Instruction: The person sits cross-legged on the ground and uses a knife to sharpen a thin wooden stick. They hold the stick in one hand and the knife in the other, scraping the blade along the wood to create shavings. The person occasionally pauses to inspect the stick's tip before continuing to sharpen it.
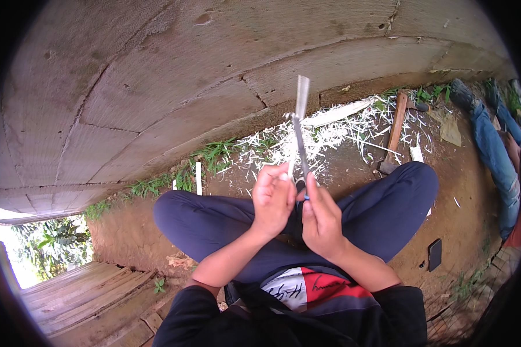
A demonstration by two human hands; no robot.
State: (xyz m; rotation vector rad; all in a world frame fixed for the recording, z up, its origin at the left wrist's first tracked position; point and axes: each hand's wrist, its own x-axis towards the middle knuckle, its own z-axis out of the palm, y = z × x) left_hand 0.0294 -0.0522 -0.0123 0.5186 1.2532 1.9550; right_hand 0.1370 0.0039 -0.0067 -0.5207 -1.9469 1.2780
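Dirt gnd (127,243) outdoors, crossed legs (388,194) on it. L hand (274,199) pinches a thin pale strip (291,167), approx upright, above the lap; R hand (321,220) is clamped on a dark-bladed knife (301,147) alongside, can't tell if blade & strip touch. Dark flat slab (435,254) on gnd to R. Beyond: white shavings (330,136), wood-handled tool (397,124), then block wall (185,87)

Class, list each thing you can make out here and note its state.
Left hand, closed on a pale strip
Pale strip, held upright in the picture
Right hand, closed on a knife
Knife, dark blade out
Shavings, scattered
Broad pale piece, lying among shavings
Brown wooden bar, lying on the ground
Dark flat object, lying on the ground
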